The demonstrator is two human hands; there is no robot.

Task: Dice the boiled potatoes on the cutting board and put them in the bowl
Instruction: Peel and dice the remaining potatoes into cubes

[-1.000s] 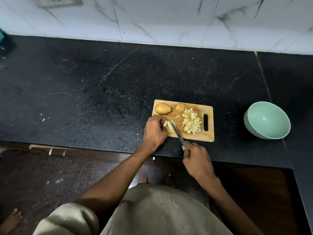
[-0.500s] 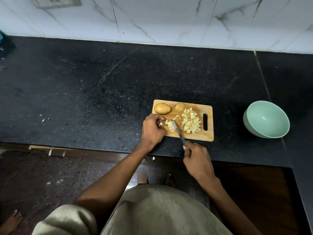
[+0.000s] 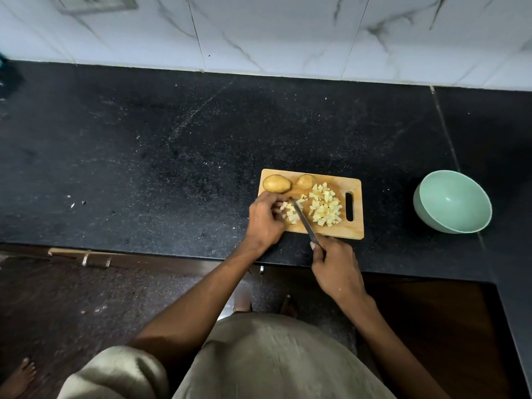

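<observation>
No readable writing shows anywhere. The pale green round bowl [image 3: 452,201] stands hollow on the black speckled stone counter [image 3: 172,156], well apart to the right of the rectangular wooden cutting board [image 3: 355,230]. On the board lie a whole tan potato [image 3: 276,183], a smaller potato piece [image 3: 305,181] and a heap of pale diced cubes [image 3: 325,208]. The left hand [image 3: 264,223] curls round a few cut pieces; the right hand [image 3: 335,267] grips a steel-bladed knife [image 3: 302,218], blade among the cubes

No legible text — none anywhere.
</observation>
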